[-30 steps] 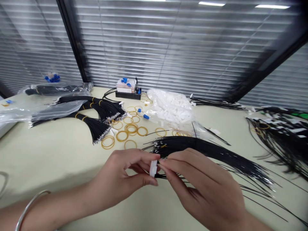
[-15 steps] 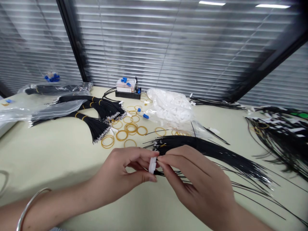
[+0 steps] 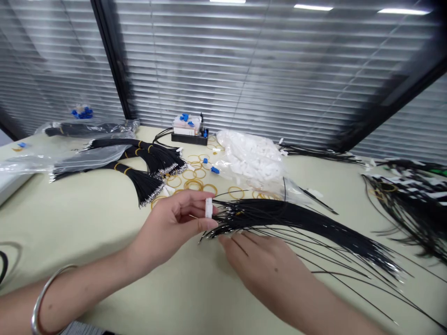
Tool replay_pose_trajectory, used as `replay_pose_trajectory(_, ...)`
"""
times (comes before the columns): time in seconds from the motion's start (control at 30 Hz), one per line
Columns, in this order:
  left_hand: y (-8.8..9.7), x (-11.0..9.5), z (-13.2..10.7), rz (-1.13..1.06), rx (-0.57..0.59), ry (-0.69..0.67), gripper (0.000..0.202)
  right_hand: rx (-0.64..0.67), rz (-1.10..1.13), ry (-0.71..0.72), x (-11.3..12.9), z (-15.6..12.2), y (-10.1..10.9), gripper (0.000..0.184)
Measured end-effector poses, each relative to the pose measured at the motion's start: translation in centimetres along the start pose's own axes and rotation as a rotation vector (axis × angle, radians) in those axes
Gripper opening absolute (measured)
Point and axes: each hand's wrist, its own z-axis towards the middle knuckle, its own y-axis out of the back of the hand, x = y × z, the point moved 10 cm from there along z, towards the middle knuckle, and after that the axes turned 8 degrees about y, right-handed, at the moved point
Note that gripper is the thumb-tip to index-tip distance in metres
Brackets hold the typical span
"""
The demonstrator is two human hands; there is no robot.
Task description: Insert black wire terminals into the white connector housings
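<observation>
My left hand (image 3: 174, 216) pinches a small white connector housing (image 3: 208, 208) between thumb and fingers, its long side upright. Black wires run from the housing to the right. Lower and to the right, my right hand (image 3: 265, 260) is palm down at the near edge of a large bundle of loose black wires (image 3: 296, 216) with bare metal ends. Its fingers are curled in among the wire ends, and the tips are partly hidden, so what they pinch cannot be made out. One thin dark wire lies over its fingers.
Behind the hands are yellow rubber bands (image 3: 193, 185), a clear bag of white housings (image 3: 249, 156) and a black pen-like tool (image 3: 321, 202). Tied black wire bundles (image 3: 143, 186) lie left. A black tray (image 3: 188, 138) stands near the blinds; more wired connectors (image 3: 415, 200) lie right.
My right hand has left the white connector housing and moved down onto the wire bundle. My left hand has shifted slightly left and up with the housing, now turned more upright.
</observation>
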Motion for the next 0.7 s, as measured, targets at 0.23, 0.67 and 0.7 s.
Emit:
replay_pose_trajectory(0.23,-0.4,0.1,-0.2,-0.023,0.011,0.018,0.032,-0.007,0.014,0.026,-0.2,0.5,-1.5,0.029)
replay_pose_trajectory(0.67,-0.6,0.2,-0.3,0.023,0.025,0.036,0.036,-0.03,-0.009,0.111,1.5,1.6,-1.3,0.02)
replay_pose_trajectory(0.7,-0.6,0.2,-0.3,0.025,0.028,0.033,0.036,-0.025,-0.018,0.114,1.7,1.7,-1.3,0.02)
